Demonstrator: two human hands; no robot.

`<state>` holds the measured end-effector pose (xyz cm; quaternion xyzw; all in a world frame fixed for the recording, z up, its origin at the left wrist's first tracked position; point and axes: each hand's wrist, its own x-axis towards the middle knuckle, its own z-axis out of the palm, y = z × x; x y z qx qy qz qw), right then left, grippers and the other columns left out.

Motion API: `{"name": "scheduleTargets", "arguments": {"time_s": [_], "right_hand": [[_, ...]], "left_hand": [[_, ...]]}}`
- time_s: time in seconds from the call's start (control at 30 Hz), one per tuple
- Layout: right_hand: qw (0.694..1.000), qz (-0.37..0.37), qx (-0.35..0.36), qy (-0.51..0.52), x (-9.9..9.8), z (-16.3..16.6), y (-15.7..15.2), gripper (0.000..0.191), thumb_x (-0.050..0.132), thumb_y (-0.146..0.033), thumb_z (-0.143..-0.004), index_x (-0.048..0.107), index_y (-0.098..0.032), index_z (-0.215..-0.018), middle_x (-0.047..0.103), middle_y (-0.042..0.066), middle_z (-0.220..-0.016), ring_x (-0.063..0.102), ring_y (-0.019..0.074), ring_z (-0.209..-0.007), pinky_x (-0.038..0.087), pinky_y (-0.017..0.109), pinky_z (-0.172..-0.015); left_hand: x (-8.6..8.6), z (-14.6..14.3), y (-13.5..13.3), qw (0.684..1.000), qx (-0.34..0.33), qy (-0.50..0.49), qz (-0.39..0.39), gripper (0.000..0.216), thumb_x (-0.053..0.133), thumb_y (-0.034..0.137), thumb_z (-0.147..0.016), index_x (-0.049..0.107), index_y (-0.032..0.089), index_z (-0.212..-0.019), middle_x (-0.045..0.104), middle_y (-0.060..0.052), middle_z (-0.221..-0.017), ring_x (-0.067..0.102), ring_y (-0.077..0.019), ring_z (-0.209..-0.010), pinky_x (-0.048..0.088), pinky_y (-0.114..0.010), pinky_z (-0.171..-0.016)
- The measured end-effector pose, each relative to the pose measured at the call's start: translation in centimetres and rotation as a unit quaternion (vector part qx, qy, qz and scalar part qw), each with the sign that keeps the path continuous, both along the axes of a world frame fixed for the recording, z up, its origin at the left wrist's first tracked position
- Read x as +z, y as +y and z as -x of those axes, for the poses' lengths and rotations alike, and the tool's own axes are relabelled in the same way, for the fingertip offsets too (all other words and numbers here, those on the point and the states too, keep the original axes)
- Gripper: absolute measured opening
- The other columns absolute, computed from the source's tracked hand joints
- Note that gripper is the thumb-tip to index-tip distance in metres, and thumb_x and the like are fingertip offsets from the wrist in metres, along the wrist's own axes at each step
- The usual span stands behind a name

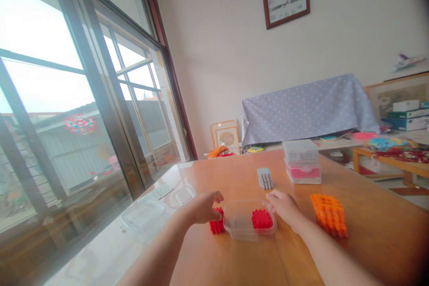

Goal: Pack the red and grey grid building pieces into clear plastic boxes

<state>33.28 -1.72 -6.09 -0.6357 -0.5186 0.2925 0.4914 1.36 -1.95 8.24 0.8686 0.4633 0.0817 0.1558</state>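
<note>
A clear plastic container [238,228] stands on the wooden table [368,241] with a red toothed block [262,219] inside it. My left hand [203,208] curls over a stack of red blocks [216,225] just left of the container, fingers bent down onto them. My right hand [284,205] rests against the container's right rim, fingers curled, with nothing visible in them. A grey block stack [264,178] lies beyond the container and an orange block stack [329,214] lies to the right of my right forearm.
Two stacked clear boxes [301,161], the lower with pink contents, stand at the table's far side. Clear lids [144,214] lie on the left by the large window [67,98]. A cloth-covered piece of furniture [308,107], a low table [392,156] and a wall clock [286,1] lie beyond.
</note>
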Motion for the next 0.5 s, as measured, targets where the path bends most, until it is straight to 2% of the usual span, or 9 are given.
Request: {"name": "scheduleTargets", "arguments": {"time_s": [0.13,0.33,0.5], "right_hand": [[1.000,0.003,0.004,-0.005,0.07,0.02,-0.02,0.034,0.048,-0.050,-0.086,0.060,-0.022,-0.072,0.067,0.000,-0.061,0.061,0.0145,-0.056,0.039,0.025,-0.054],[1.000,0.003,0.004,-0.007,0.13,0.09,0.03,0.034,0.048,-0.050,-0.086,0.061,-0.021,-0.073,0.068,0.000,-0.061,0.062,0.0147,-0.056,0.040,0.025,-0.054],[1.000,0.001,0.000,-0.010,0.17,0.03,-0.05,0.034,0.049,-0.050,-0.086,0.061,-0.022,-0.071,0.068,0.000,-0.061,0.062,0.0147,-0.057,0.039,0.025,-0.055]], "left_hand": [[-0.59,0.06,-0.48,1.000,0.005,0.021,0.000,0.054,0.073,0.023,-0.063,0.063,0.023,-0.116,0.069,-0.006,-0.117,0.065,-0.0253,-0.104,0.052,-0.033,-0.087],[-0.71,0.08,-0.35,1.000,0.014,0.025,-0.003,0.053,0.070,0.020,-0.063,0.063,0.022,-0.116,0.071,-0.007,-0.112,0.067,-0.0249,-0.095,0.053,-0.031,-0.075],[0.00,-0.64,-0.09,1.000,0.010,0.000,-0.024,0.049,0.070,0.025,-0.068,0.062,0.020,-0.117,0.069,-0.009,-0.113,0.066,-0.0234,-0.098,0.053,-0.030,-0.081]]}}
